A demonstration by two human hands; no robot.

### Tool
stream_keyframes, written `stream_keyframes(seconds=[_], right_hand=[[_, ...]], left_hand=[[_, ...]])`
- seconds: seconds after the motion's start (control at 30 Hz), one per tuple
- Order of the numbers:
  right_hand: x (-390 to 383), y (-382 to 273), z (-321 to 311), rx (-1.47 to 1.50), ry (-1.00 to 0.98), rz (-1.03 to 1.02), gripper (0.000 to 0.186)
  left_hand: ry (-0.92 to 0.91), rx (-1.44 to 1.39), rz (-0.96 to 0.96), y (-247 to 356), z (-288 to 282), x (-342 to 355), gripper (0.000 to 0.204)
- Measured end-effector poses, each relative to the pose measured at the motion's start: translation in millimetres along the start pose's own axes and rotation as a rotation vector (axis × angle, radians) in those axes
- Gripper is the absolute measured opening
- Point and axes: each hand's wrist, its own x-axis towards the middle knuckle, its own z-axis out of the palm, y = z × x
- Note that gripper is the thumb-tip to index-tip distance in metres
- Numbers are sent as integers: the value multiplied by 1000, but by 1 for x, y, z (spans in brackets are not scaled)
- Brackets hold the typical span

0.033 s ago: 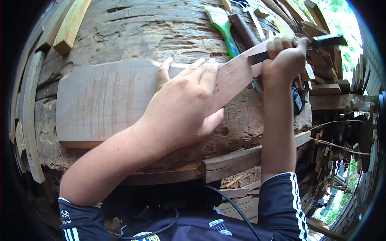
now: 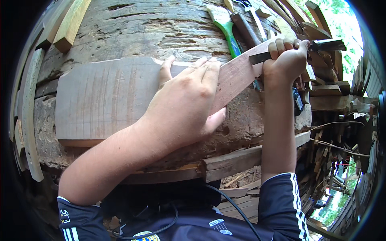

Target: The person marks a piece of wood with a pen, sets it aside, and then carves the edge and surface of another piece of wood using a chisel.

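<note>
My right hand is closed round a flat-bladed chisel. Its dark handle sticks out on the far side of the fist, and its blade lies across a narrow pinkish wooden board. Over the lower part of that board lies my left hand, pressing it down, with the thumb at the near edge and the fingers over the top, the little finger apart. Left of this hand is a wide grey-brown board with streaks and a curved notch in its far edge. My left hand hides where the two boards meet.
The boards rest on a rough, cracked wooden log bench. Beyond them lie a green-handled brush and a brown cylindrical handle. Wooden strips stand at the left, a wooden rail runs along the near edge, and scrap wood is piled right.
The chisel blade has tilted slightly, its face catching more light, and my right hand has shifted slightly right. My left hand stays on the board.
</note>
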Motion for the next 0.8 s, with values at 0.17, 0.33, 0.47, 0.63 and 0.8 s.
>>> stream_keyframes(seconds=[0.17,0.33,0.47,0.63,0.8], right_hand=[[-54,9,34,33,-240,61,44],[2,8,9,-146,19,-65,55],[-7,4,4,-65,-37,20,53],[-39,12,35,-60,-176,39,50],[19,4,-11,-31,47,-26,47]], left_hand=[[1,2,-33,-6,-3,-7,75],[57,-8,-26,-8,2,-7,73],[-25,-12,-8,-1,-1,-3,72],[-63,-25,4,-14,-9,-11,84],[-161,55,55,-14,-14,-4,98]])
